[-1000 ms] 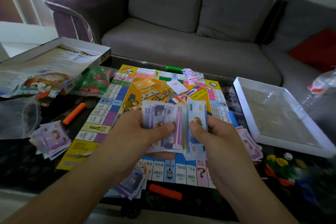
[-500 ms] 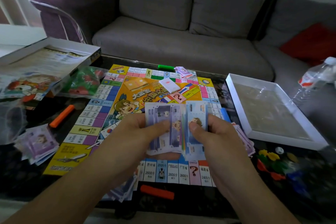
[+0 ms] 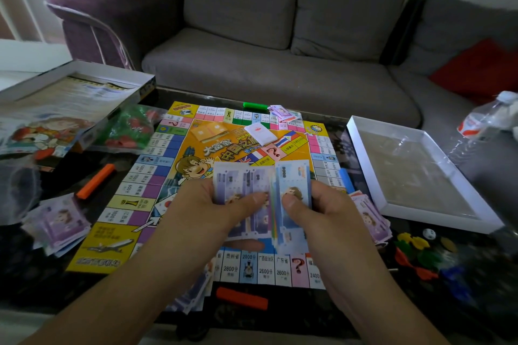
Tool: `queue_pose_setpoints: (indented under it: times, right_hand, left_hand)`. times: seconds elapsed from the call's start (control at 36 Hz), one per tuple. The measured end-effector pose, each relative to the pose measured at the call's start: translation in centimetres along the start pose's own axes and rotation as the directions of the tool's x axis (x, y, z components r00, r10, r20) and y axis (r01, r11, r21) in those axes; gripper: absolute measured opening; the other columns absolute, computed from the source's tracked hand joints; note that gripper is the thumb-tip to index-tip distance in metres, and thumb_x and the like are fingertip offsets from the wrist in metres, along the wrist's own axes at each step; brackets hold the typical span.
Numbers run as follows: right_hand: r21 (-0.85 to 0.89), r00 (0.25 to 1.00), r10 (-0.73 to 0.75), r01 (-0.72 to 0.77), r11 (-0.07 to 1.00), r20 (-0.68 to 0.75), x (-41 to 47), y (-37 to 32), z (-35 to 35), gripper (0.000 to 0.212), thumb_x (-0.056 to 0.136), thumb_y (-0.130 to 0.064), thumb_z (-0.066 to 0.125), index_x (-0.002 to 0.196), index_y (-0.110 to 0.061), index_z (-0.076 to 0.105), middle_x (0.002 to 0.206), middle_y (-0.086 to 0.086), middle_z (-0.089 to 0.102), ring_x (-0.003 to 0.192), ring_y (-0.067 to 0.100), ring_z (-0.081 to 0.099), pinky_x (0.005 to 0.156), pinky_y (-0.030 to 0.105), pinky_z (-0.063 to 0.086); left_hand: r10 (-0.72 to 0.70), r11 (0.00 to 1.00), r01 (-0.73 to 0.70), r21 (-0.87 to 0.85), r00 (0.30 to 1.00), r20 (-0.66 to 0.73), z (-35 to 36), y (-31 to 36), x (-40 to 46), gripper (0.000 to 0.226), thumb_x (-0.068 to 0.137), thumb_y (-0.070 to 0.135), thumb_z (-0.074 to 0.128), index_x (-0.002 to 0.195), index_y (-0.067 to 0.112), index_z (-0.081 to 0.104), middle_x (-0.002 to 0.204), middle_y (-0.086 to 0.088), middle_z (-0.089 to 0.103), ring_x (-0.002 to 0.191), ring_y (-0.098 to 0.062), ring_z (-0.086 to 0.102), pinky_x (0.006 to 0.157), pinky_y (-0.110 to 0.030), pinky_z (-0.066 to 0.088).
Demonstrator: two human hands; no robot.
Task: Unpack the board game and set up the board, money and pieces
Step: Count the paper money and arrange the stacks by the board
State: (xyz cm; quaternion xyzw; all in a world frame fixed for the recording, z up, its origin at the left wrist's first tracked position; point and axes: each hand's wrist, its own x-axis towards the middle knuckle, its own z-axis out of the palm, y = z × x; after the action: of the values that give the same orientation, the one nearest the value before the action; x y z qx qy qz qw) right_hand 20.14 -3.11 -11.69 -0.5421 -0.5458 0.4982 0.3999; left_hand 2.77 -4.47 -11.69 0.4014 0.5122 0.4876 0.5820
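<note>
Paper money (image 3: 262, 199) is pinched in a fan by both thumbs, left hand (image 3: 208, 211) and right hand (image 3: 326, 218), just above the near side of the board (image 3: 179, 173), and a loose grip could let thin bills slip and scatter onto the dark counter (image 3: 308, 314).

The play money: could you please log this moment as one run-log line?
phase: sorting money | left hand: holds play money | right hand: holds same stack | board: unfolded on table | piles: beside board edges
</note>
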Motion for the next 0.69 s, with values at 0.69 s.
queue_pose_setpoints:
  times: [0.69]
  right_hand:
    - [-0.227, 0.951, -0.037, -0.035, 0.973, -0.307, 0.2, -3.2, -9.2, 0.018, 0.105, -0.019, 0.061, 0.1, -0.023, 0.077, 0.088, -0.004, 0.081, 0.081, 0.019, 0.079, 0.079, 0.046, 0.063]
  left_hand:
    - [-0.225, 0.939, 0.251, -0.233, 0.965, 0.134, 1.1, 1.1, 1.2, 0.035, 0.081, 0.018, 0.067, 0.113, 0.005, 0.07, 0.102, -0.017, 0.079, 0.091, -0.039, 0.078, 0.063, -0.053, 0.065]
